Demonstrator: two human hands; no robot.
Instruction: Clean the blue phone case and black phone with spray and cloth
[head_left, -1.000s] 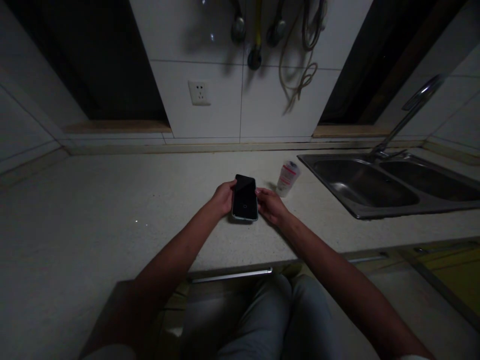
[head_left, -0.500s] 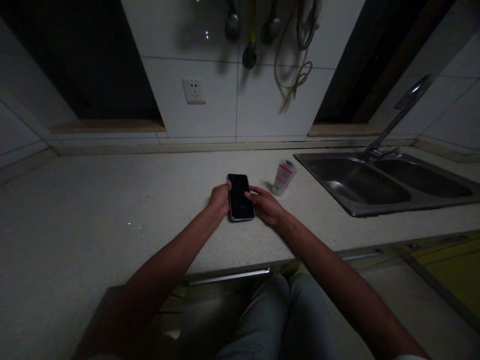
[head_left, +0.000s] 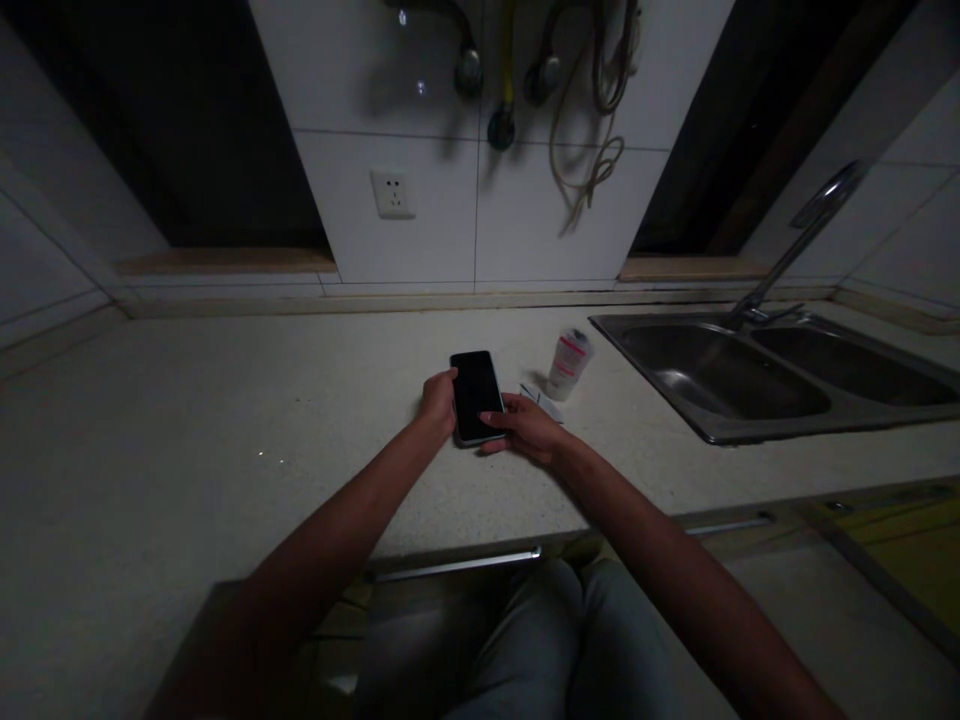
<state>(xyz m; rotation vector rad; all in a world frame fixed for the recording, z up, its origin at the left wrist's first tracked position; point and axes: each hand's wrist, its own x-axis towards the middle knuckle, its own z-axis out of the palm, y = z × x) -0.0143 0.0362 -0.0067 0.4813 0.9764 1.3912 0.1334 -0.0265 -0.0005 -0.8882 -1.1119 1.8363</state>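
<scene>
A black smartphone [head_left: 475, 385] with a dark screen and a pale rim is held just above or on the pale countertop; I cannot tell which. Its left edge is gripped by my left hand [head_left: 437, 402], the thumb near the upper left corner. My right hand [head_left: 531, 430] closes around the lower right side, with its thumb lying over the lower screen. Just beyond the right hand stands a clear plastic cup [head_left: 568, 365] with pink print. A thin, light flat piece [head_left: 547, 404], perhaps paper, lies between that hand and the cup, partly hidden.
To the right is a double steel sink [head_left: 720, 365] with a tall curved tap [head_left: 795, 240]. On the tiled wall behind are a power socket [head_left: 393, 195], pipe ends [head_left: 501, 128] and a hanging looped cord [head_left: 592, 180]. Drawer handles [head_left: 457, 565] run below the counter's front edge [head_left: 480, 540].
My right hand has slid down the phone's side, and its thumb now covers the lower screen. The light flat piece by the cup has come into sight. The view has tilted slightly.
</scene>
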